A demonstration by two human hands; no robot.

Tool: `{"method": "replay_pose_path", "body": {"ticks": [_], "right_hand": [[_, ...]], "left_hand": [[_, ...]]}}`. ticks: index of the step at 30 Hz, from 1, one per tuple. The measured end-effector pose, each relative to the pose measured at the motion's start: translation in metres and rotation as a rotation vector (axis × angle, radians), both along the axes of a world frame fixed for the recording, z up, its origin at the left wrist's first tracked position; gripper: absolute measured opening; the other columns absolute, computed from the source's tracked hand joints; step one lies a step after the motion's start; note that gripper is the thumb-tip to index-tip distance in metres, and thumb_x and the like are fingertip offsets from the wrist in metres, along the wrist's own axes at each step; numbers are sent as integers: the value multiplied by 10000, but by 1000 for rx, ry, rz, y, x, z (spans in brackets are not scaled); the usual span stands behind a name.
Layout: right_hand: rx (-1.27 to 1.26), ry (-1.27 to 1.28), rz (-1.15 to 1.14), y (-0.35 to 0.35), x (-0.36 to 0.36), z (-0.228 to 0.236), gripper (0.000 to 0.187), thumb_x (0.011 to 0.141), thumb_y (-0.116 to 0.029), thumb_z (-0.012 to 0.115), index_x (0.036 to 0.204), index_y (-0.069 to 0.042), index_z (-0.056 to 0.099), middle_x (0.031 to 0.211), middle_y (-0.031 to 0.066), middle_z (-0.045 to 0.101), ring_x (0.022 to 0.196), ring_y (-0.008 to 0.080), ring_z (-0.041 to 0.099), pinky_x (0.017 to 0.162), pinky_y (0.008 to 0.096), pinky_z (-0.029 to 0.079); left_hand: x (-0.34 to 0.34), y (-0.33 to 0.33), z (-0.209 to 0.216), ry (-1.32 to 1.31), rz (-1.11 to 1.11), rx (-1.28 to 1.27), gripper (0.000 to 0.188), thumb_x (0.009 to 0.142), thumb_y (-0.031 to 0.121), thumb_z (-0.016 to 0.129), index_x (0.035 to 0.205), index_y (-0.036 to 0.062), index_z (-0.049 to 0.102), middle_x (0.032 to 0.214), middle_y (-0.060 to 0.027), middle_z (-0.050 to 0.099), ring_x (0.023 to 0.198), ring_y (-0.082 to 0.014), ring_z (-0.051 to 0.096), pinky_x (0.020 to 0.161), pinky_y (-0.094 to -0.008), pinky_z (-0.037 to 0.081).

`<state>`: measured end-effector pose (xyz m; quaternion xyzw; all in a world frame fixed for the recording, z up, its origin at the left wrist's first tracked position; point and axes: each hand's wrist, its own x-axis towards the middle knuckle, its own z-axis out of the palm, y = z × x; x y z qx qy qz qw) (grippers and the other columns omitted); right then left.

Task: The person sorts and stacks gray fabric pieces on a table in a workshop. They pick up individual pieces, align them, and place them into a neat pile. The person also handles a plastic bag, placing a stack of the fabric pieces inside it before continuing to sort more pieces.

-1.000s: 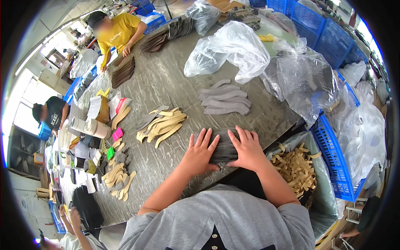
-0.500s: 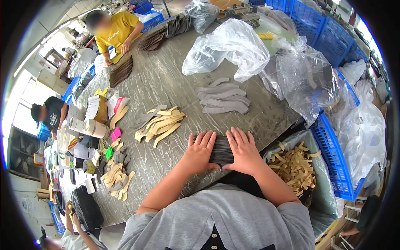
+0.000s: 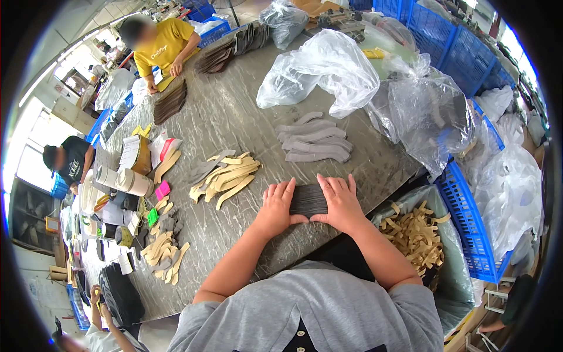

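Since both ends are tucked behind palms, you only get the middle of the dark stack, but its long axis clearly runs left to right, fine layer lines going the same way. It's at the near side of the table, right in front of the person's body; from up here I can't really tell if its underside touches the top. Left hand has the left end, right hand has the right: fingers fairly close together, long ones toward the far side, thumbs along the near edge, tips almost meeting. Just beyond sit wavy grey strips, with a tan strip pile off to the left. Near right, the right arm cuts off part of a lined bin holding tan pieces.
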<state>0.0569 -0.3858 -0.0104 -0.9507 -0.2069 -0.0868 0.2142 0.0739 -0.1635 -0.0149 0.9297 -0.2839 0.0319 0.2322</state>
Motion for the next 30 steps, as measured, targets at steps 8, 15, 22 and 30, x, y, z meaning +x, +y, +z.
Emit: {"method": "replay_pose_path", "body": {"ticks": [8,15,22,30], "right_hand": [[77,-194,43,-24,33,-12,888,571,-428,845,1299,-37,522,1170,94,541,1118,290,521,989,426,402],[113,-135,21,-19,34,-8,830,586,-424,846,1261,-50,539,1144,92,552,1098,286,524,950,421,425],[146,-94,-16,-19,34,-10,844,550,-417,880,1242,-61,552,1207,126,498,1148,342,458,979,478,399],[92,-19,-98,-23,40,-6,827,540,-440,911,1245,-156,585,1547,236,143,1401,546,136,1121,657,198]], "left_hand": [[44,-21,0,-79,-21,-59,702,773,402,752,1278,-34,533,1261,-197,536,1151,-389,481,1006,-482,402],[145,-56,5,-34,141,-9,388,860,149,655,1220,15,603,1271,-160,569,1205,-368,483,1016,-463,405],[152,-49,12,215,121,99,517,737,244,804,1205,80,659,1220,-129,606,1252,-335,479,1020,-422,428],[140,-42,18,454,46,-201,319,777,194,789,988,19,627,928,-106,662,853,-247,603,788,-350,489]]}}
